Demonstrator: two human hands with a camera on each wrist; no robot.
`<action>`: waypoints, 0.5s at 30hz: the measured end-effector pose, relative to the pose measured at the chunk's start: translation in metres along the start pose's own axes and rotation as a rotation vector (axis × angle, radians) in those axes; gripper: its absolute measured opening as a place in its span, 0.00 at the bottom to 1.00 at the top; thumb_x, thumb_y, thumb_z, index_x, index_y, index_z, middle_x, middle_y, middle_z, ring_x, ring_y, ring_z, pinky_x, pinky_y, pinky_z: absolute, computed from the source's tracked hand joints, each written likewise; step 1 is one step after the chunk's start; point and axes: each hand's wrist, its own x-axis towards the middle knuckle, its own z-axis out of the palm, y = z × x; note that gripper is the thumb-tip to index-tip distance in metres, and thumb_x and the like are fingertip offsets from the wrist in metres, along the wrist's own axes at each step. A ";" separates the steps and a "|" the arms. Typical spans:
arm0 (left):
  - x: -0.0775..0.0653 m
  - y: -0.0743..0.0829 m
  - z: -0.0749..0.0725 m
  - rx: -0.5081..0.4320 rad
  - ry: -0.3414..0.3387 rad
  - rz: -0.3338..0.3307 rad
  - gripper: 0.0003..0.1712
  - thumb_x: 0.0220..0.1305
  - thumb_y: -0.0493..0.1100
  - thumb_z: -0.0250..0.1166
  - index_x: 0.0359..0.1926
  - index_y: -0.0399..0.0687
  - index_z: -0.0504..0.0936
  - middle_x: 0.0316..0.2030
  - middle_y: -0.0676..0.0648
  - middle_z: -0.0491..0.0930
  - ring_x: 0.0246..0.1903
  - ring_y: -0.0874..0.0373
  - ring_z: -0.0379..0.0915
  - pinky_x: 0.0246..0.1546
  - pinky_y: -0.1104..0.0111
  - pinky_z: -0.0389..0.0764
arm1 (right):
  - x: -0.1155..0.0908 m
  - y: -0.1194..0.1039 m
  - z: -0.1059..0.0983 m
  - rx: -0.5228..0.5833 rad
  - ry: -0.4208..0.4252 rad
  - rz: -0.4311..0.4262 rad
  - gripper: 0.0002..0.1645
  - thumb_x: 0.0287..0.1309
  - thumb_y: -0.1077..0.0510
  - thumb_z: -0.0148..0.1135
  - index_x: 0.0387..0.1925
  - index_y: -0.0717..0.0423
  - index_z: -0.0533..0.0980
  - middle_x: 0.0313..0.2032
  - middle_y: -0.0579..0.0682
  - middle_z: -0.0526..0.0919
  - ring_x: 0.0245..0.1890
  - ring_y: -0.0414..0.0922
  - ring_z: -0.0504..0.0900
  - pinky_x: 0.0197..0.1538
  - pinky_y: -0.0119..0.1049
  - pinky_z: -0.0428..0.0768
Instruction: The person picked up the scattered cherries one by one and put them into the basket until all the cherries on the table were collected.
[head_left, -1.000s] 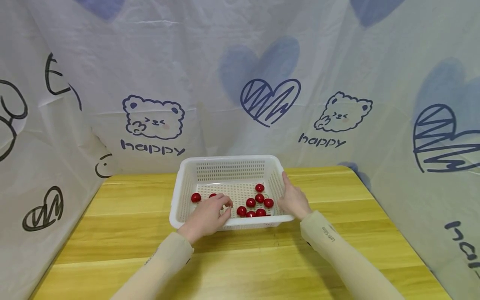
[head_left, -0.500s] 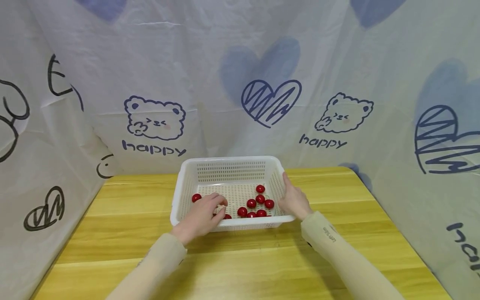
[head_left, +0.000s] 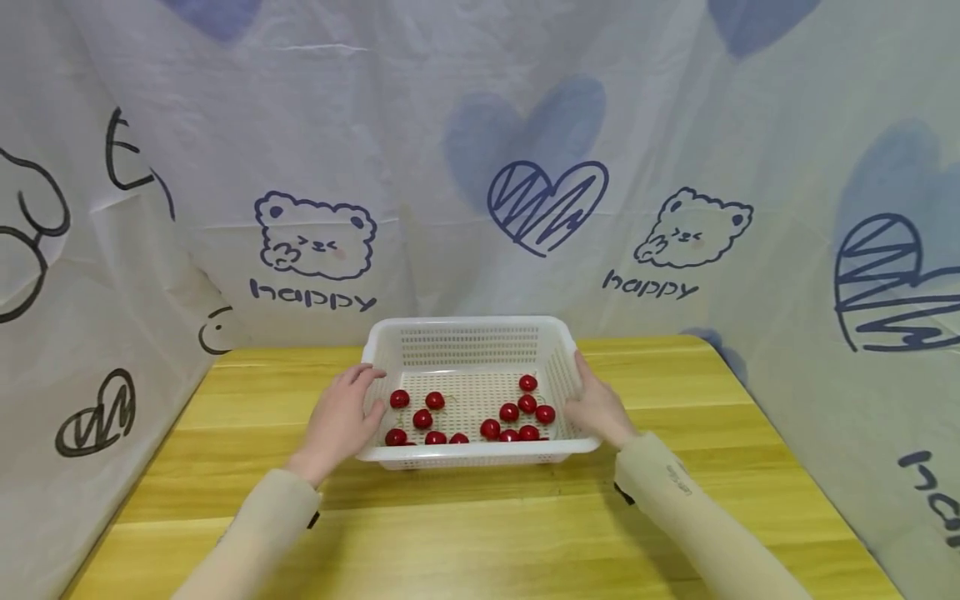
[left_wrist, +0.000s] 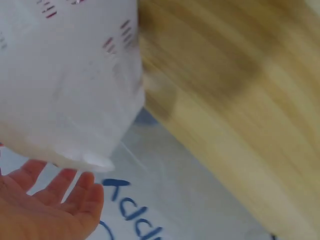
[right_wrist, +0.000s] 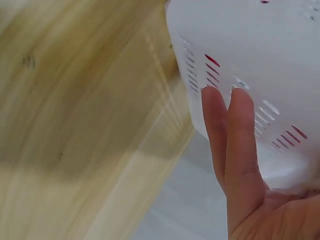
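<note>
A white slotted plastic basket (head_left: 476, 451) rests on the table, with several red cherries (head_left: 423, 419) lying in two loose groups, left and right, on its floor. My right hand (head_left: 600, 412) grips the basket's right side, thumb over the rim; in the right wrist view two straight fingers (right_wrist: 242, 145) lie along the outer wall. At the left rim is my left hand (head_left: 343, 423), thumb spread from the relaxed fingers and holding no cherry. The left wrist view has its fingertips (left_wrist: 87, 180) right by the basket's rim (left_wrist: 90, 162).
The wood-grain table (head_left: 480, 533) extends around the basket. Behind it and along both sides hangs a white cloth (head_left: 450, 275) printed with hearts, bears and lettering, close behind the basket's far side.
My left hand has moved left, out from over the cherries to the basket's left rim, uncovering the left group. The right hand stays on the right side. The view has shifted slightly.
</note>
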 end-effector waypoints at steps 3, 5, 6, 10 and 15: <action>-0.004 -0.007 -0.003 -0.040 -0.030 -0.061 0.23 0.61 0.39 0.59 0.57 0.37 0.72 0.58 0.34 0.70 0.56 0.36 0.65 0.56 0.43 0.66 | -0.004 0.004 -0.005 0.078 -0.018 -0.020 0.49 0.57 0.63 0.48 0.74 0.48 0.37 0.66 0.70 0.59 0.44 0.62 0.79 0.30 0.42 0.82; -0.007 -0.012 -0.005 -0.062 -0.043 -0.084 0.23 0.63 0.40 0.57 0.58 0.37 0.71 0.58 0.34 0.70 0.56 0.36 0.65 0.54 0.43 0.68 | -0.006 0.008 -0.008 0.131 -0.034 -0.019 0.43 0.65 0.58 0.44 0.74 0.47 0.37 0.68 0.70 0.55 0.48 0.64 0.77 0.33 0.44 0.83; -0.008 -0.014 -0.006 -0.068 -0.045 -0.093 0.23 0.64 0.41 0.56 0.58 0.37 0.71 0.58 0.34 0.70 0.56 0.37 0.66 0.54 0.43 0.68 | -0.008 0.010 -0.010 0.155 -0.039 -0.013 0.41 0.67 0.55 0.42 0.74 0.46 0.37 0.68 0.70 0.55 0.48 0.63 0.77 0.34 0.45 0.83; -0.013 -0.027 -0.013 -0.070 -0.048 -0.119 0.22 0.67 0.43 0.54 0.60 0.38 0.70 0.59 0.34 0.69 0.56 0.36 0.66 0.51 0.41 0.69 | -0.013 0.019 -0.020 0.210 -0.047 0.032 0.37 0.71 0.45 0.39 0.75 0.46 0.40 0.61 0.70 0.67 0.39 0.56 0.82 0.34 0.46 0.82; -0.020 -0.046 -0.023 -0.038 -0.065 -0.132 0.23 0.69 0.45 0.51 0.61 0.38 0.69 0.60 0.33 0.68 0.57 0.34 0.64 0.52 0.39 0.67 | -0.020 0.035 -0.033 0.273 -0.070 0.077 0.38 0.71 0.39 0.35 0.74 0.52 0.43 0.44 0.67 0.78 0.33 0.52 0.83 0.38 0.47 0.82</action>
